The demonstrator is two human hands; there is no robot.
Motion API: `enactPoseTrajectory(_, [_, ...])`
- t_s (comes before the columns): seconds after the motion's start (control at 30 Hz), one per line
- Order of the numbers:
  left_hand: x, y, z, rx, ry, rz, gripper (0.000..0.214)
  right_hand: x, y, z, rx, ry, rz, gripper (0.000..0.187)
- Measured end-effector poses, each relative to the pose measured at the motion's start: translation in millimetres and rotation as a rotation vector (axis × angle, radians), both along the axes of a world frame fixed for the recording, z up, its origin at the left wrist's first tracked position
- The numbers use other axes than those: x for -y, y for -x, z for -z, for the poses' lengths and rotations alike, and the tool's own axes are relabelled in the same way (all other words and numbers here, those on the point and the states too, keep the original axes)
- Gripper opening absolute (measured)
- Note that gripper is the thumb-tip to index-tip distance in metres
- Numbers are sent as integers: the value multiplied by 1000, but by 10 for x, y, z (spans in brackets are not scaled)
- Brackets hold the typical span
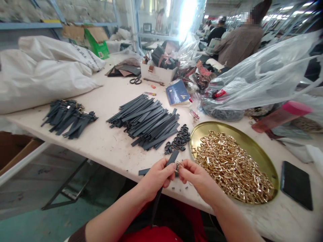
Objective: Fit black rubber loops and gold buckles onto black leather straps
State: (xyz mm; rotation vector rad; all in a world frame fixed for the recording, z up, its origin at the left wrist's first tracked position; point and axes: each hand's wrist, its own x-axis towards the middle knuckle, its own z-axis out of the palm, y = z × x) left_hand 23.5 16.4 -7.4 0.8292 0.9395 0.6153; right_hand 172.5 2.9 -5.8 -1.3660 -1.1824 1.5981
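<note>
My left hand (161, 173) is closed round a dark strap (173, 157), whose one end sticks up past the fingers while the rest hangs down over the table's edge. A small gold buckle (177, 165) shows between both hands, pinched by my right hand (189, 170) and touching the strap; how the two are joined is hidden by the fingers. Beyond my hands lies a pile of black keeper loops (180, 137). Farther off is a heap of loose dark straps (148, 122). Close to my right hand stands a gold tray (262, 156) heaped with gold buckles (232, 168).
Bundled straps with buckles (70, 117) lie at the left, before a white sack (45, 74). A blue booklet (178, 92), scissors (135, 80) and a white box (156, 74) are farther back. A phone (296, 185) rests at the right, below a pink-capped bottle (282, 116).
</note>
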Motion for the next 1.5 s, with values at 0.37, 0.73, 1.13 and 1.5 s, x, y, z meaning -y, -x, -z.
enactPoseTrajectory(0.37, [219, 20, -33, -326, -253, -12, 15, 271, 73, 141, -124, 12, 110, 28])
enactPoseTrajectory(0.73, [307, 45, 113, -538, -464, -45, 15, 371, 188, 262, -17, -61, 141, 31])
enactPoseTrajectory(1.13, [284, 28, 72, 3, -87, 52, 19, 441, 157, 346, -432, 72, 107, 27])
enactPoseTrajectory(1.5, [248, 72, 12, -629, -528, 60, 16, 445, 162, 316, -29, -42, 131, 30])
